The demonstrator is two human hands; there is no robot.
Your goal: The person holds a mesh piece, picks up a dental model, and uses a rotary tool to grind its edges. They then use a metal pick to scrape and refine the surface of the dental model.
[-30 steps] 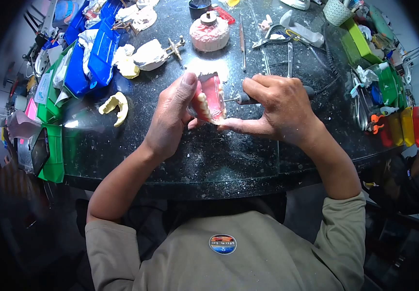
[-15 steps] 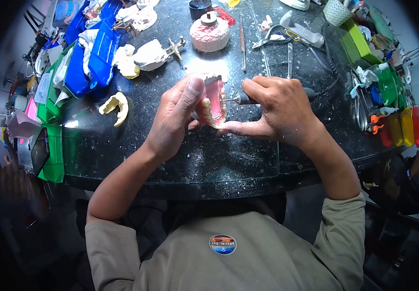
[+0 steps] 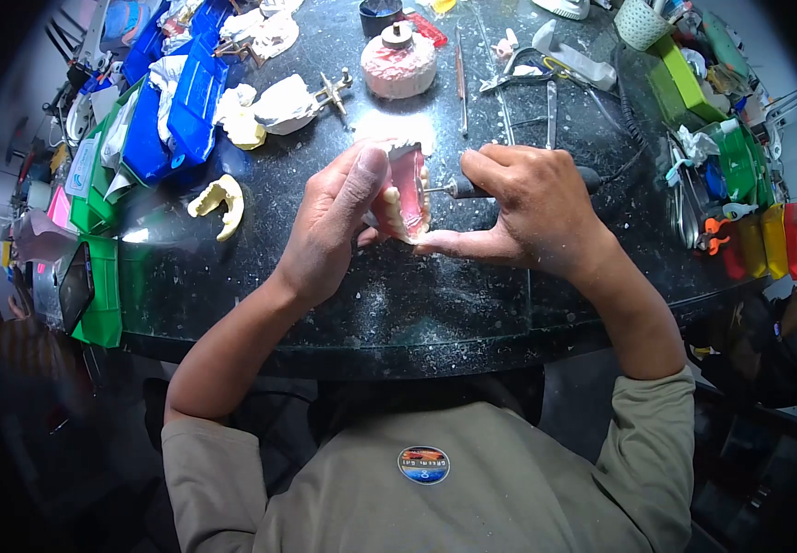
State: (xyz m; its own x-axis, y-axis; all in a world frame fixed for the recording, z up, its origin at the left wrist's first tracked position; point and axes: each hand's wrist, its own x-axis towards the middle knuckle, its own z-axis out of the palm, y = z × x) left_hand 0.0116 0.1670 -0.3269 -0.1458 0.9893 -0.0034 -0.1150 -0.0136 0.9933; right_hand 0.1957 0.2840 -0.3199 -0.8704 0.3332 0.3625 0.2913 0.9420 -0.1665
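Observation:
My left hand [image 3: 332, 217] is closed around a pink denture [image 3: 406, 180] with cream teeth, thumb along its near-left side. The denture is held over the bench with its teeth and inner surface showing. In my right hand [image 3: 532, 207] is a rotary handpiece [image 3: 472, 188], gripped by curled fingers. Its thin metal bur reaches left to the row of teeth on the denture's right side. My right thumb stretches out to the denture's lower end. Part of the handpiece is hidden behind the fingers, and a cord runs from its rear.
On the dark, dusty bench [image 3: 444, 313] lie a cream horseshoe-shaped piece [image 3: 218, 206], a pink round pot [image 3: 399, 66], a slim tool [image 3: 462, 83] and pliers [image 3: 527, 72]. Blue bins [image 3: 197, 111] and a green bin [image 3: 100, 295] stand left. Coloured bins [image 3: 767, 240] stand right.
The denture has shifted very slightly in my left hand's hold. Both hands keep nearly the same place and grip.

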